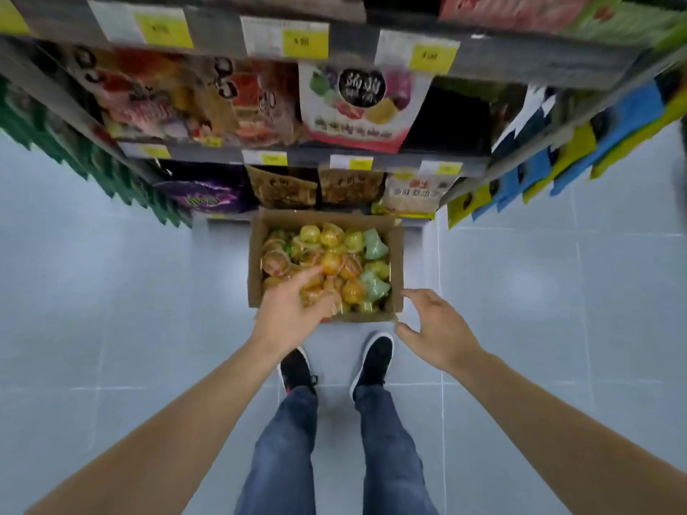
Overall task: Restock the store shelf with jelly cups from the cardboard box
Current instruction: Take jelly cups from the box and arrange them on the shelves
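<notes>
Fingers (310,273) of the left hand (293,310) reached down into the open brown cardboard box (256,254) and lay among the clear plastic jelly cups (331,262), loosely spread; blur and the hand's own back hid whether they had closed round any cup, so the grip could not be told. Right hand (433,323) hovered just beside the box's near right corner, its fingers half curled and apart from the thumb, holding nothing; whether a fingertip touched the cardboard could not be made out.

Yellow, orange and pale green cups filled the box in a loose heap, overlapping too much for a count; about 4 green ones showed along the right side. Only 1 box stood on the grey tiled floor (111,291), right against the foot of the grey store shelf (371,158).

Shelving showed 3 levels, the top 1 cut off by the frame edge. Yellow price tags (303,40) were blurred and unreadable. Snack bags on the shelves were smeared by motion, apart from 1 white fruit-printed pouch (357,105). Hanging green packets (74,154) at left and blue and yellow packets (557,158) at right ran out of view.

2 black shoes (375,358) and blue jeans (282,447) stood below the box.
</notes>
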